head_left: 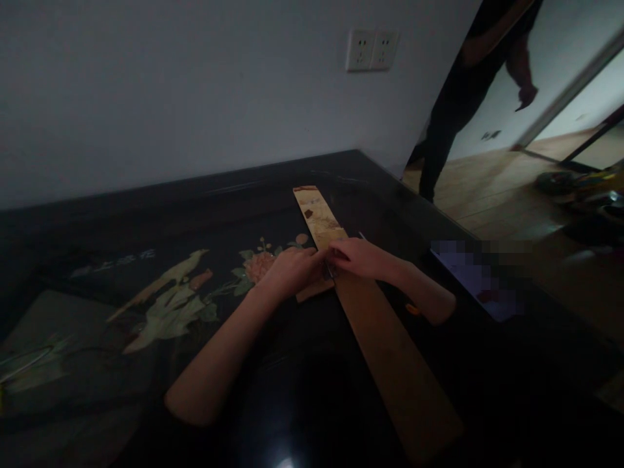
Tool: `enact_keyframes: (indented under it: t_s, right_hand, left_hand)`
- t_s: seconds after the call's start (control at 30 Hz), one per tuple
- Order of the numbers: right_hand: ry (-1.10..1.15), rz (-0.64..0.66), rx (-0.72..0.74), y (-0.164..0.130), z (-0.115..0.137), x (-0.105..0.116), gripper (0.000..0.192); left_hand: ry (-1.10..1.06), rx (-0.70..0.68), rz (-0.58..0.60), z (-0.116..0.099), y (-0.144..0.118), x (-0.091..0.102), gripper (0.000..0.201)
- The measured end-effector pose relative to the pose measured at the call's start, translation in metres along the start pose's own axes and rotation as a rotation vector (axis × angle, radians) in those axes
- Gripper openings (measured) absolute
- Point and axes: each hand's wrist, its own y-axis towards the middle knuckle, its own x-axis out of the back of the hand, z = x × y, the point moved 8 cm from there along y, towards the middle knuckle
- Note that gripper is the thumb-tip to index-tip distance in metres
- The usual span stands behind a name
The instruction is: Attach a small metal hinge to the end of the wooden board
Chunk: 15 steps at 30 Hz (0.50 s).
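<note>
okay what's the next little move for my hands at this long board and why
Perhaps ease the right hand back slightly: it and the left hand come close together at the long board, largely hiding the spot between them, so a clearer look might help.

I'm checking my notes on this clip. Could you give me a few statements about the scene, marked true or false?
1. The left hand and right hand are close together at the long board. True.
2. The long board is propped upright. False: it lies on the dark table.
3. A pink flower pattern shows near the left hand. True.
4. Nothing is mounted on the wall behind the table. False: two white sockets sit there, side by side.
5. Another person stands past the table, toward the picture's right. True.
</note>
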Motion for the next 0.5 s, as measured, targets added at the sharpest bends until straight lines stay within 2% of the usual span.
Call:
enact_keyframes:
  t_s: [0.23,0.5]
  right_hand:
    - [0.009,-0.006,0.004,-0.0018,0.0036,0.0013,0.010]
    - [0.029,0.026,-0.013,-0.0038,0.0064,0.0011,0.014]
  left_hand:
    - [0.016,0.021,-0.083,-0.0006,0.0030,0.0003,0.025]
    - [-0.006,0.060,-0.086,0.0011,0.0044,-0.0018,0.030]
